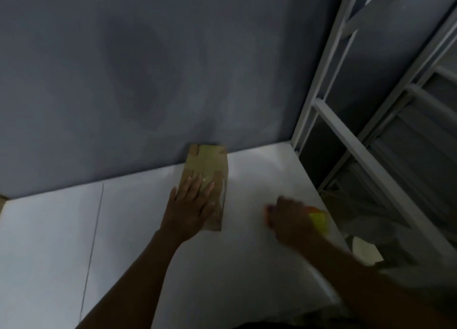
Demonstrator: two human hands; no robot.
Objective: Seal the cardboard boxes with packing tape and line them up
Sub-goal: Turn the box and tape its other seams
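A small brown cardboard box (207, 163) stands on the white table (123, 217), its far end against the grey wall. Strips of tape cross its closed top flaps. My left hand (190, 205) lies flat on the near part of the box top, fingers straight and spread. My right hand (289, 220) is blurred, to the right of the box near the table's right edge. It grips a yellow and orange tape dispenser (319, 220), mostly hidden behind the hand.
A white metal rack (346, 135) stands just past the table's right edge. A pale scrap (366, 253) lies on the floor below it. A thin seam (95, 229) runs across the table on the left. A brown corner (3, 200) shows at the far left edge.
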